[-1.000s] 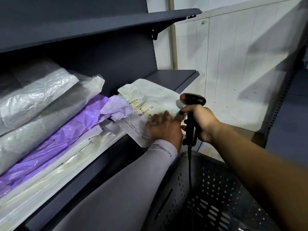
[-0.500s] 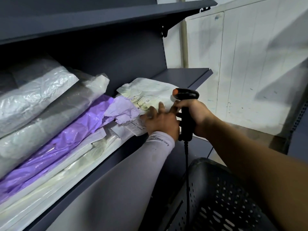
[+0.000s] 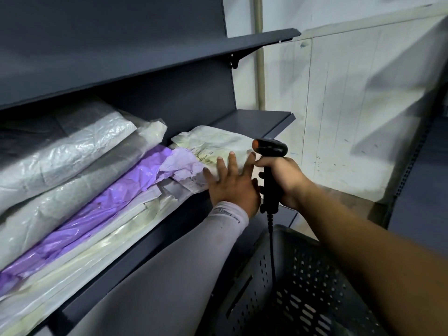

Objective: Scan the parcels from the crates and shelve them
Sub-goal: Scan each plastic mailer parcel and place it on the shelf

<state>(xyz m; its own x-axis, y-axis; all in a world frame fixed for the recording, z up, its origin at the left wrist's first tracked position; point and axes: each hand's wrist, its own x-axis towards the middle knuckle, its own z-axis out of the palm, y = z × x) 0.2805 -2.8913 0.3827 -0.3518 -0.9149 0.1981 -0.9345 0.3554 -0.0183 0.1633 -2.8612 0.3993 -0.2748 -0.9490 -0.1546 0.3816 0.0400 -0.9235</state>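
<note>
A pale cream parcel (image 3: pixel 213 141) with a printed label lies on the dark grey shelf (image 3: pixel 257 120), at the right end of a row of bagged parcels. My left hand (image 3: pixel 232 183) presses flat on its near edge, fingers straight and spread. Just to the right, my right hand (image 3: pixel 283 178) grips the handle of a black barcode scanner (image 3: pixel 270 151), whose head points left over the parcel. The scanner's cable hangs down toward a dark perforated crate (image 3: pixel 303 287) below my arms.
A purple bag (image 3: pixel 101 204), clear and white plastic-wrapped parcels (image 3: pixel 63 151) and flat cream packages (image 3: pixel 101 241) fill the shelf's left side. Another shelf board (image 3: pixel 169 57) overhangs above. A white panelled wall (image 3: pixel 363 105) stands to the right, with more dark racking (image 3: pixel 421 166) at the far right.
My left hand has opened flat and pushed the cream parcel further back onto the shelf. The right hand with the scanner stayed beside it; the view has shifted slightly.
</note>
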